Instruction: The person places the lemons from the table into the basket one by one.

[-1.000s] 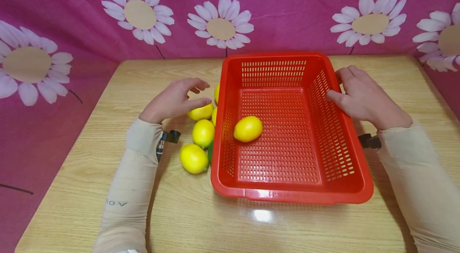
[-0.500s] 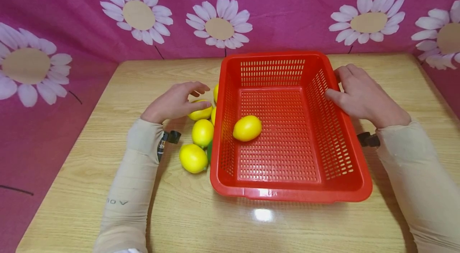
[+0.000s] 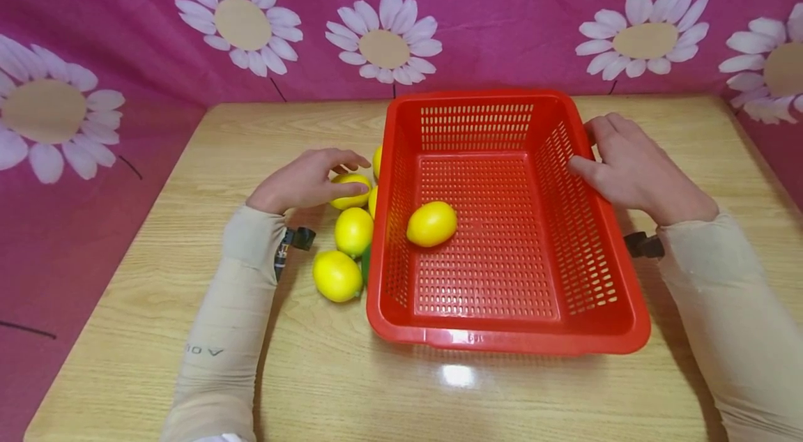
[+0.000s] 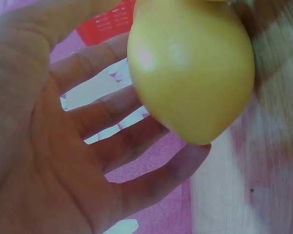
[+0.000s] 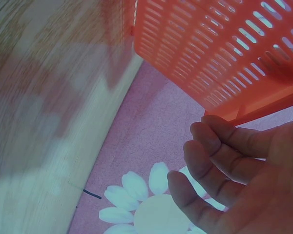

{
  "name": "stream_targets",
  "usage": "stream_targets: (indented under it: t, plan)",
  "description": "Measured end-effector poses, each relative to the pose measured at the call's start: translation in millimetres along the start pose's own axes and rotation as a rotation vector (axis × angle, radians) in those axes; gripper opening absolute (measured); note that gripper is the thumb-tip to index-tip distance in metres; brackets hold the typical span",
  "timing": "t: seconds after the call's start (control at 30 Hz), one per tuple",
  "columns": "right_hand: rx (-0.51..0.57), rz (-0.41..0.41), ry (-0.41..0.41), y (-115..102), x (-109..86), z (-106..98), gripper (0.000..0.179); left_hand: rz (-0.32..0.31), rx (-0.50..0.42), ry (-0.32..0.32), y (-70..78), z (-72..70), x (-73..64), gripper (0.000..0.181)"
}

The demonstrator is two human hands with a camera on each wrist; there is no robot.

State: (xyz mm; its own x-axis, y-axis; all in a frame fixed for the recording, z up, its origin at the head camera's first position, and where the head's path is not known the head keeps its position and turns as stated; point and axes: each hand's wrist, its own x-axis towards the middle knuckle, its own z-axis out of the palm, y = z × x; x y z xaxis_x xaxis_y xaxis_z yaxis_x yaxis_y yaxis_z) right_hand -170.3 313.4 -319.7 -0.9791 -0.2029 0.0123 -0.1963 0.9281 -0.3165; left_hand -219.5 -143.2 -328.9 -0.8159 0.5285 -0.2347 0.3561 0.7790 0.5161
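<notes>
My left hand (image 3: 301, 180) is lowered over a yellow lemon (image 3: 348, 203), thumb on the near side and fingers on the far side. In the left wrist view, the spread fingers lie behind that lemon (image 4: 190, 73), the little finger near its tip; whether they press on it I cannot tell. A red plastic basket (image 3: 502, 340) stands at the middle right, one lemon (image 3: 433, 224) on its perforated floor. My right hand (image 3: 640, 173) grips the basket's right rim, thumb inside and fingers outside. In the right wrist view, the fingers (image 5: 200, 161) curl beneath the rim.
Several more lemons (image 3: 354, 231) lie against the basket's left side, some partly hidden by it. A dark green item (image 3: 366, 264) barely shows there. The wooden table (image 3: 301, 379) meets a pink flowered cloth (image 3: 502, 31) at the back.
My left hand has come down slightly and closer around the lemon, its fingers a little nearer to me. The right hand and the basket stay where they were.
</notes>
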Motion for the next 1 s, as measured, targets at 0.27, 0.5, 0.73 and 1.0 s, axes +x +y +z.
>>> stream_targets:
  t: [0.27,0.5,0.73,1.0]
  plan:
    - [0.001,-0.013,0.014,-0.5,-0.9,0.6,0.049,-0.024,-0.003,-0.035,0.6,1.4,-1.2,0.055]
    - [-0.003,-0.025,0.047,-1.8,-1.8,1.3,0.045,-0.008,0.008,-0.036,-1.4,2.9,0.7,0.052]
    - [0.004,-0.013,0.039,-1.3,-2.2,1.3,0.046,-0.044,0.013,-0.063,-0.7,5.8,3.0,0.056]
    - [0.001,-0.007,0.03,-1.9,-2.0,0.8,0.046,-0.043,0.02,-0.077,-0.3,8.3,3.1,0.052]
